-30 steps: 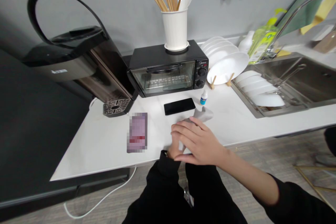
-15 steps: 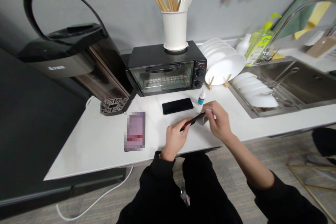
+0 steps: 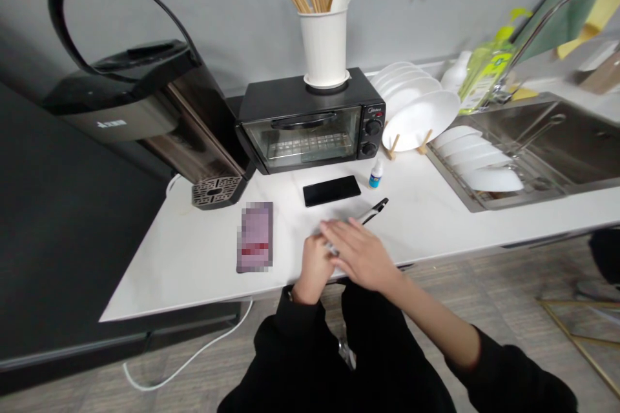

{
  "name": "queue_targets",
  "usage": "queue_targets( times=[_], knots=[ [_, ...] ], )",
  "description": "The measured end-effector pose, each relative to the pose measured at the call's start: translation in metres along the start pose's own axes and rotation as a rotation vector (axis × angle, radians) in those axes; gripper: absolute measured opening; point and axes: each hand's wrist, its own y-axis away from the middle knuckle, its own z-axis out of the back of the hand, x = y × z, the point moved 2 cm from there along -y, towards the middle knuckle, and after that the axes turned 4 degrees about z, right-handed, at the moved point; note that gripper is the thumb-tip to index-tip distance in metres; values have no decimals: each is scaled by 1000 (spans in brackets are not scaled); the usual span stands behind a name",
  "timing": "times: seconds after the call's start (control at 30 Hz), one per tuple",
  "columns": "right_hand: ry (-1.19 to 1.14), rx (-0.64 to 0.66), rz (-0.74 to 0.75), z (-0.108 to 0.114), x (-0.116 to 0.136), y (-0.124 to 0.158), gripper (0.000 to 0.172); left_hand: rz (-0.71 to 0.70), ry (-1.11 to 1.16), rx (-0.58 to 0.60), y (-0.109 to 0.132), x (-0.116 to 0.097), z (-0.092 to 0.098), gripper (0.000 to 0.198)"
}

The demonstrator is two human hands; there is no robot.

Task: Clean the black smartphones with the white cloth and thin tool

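Note:
My left hand [image 3: 316, 266] is closed at the counter's front edge around a slim, long object [image 3: 376, 210] with a pale, shiny face and a black tip. Its tip juts out to the right beyond my hands; its exact kind does not show. Over the left fingers lies my right hand [image 3: 364, 254], its fingers stretched out and covering most of the object. A small pale grey bit shows between the hands. Just beyond them are a black smartphone [image 3: 332, 191], lying flat, and a small white bottle [image 3: 376, 175] with a blue label, standing upright.
A pixelated purplish rectangle [image 3: 256, 237] lies on the white counter [image 3: 194, 264]. Behind stand a tall dark water dispenser [image 3: 203, 122] and a toaster oven [image 3: 310, 122] carrying a chopstick holder [image 3: 323, 45]. White plates [image 3: 421, 119] and a sink [image 3: 571, 155] with bowls are on the right.
My right hand has moved left and down from the object's far end onto my left hand, its fingers now straightened. The object's pale face now shows. The camera view has shifted slightly.

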Motion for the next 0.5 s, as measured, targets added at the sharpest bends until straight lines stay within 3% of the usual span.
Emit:
queue_targets(
  times=[0.13,0.27,0.33,0.5],
  knots=[
    [117,-119,-276,9,-26,10,73,-34,-22,99,0,-2,0,24],
    [-7,54,-32,-2,2,7,87,-24,-68,109,0,6,-2,10],
    [-8,96,38,-2,2,4,89,-24,-70,105,-1,7,-2,8],
    [142,-81,-264,12,-30,2,78,-52,-90,121,-2,-1,-2,22]
  ],
)
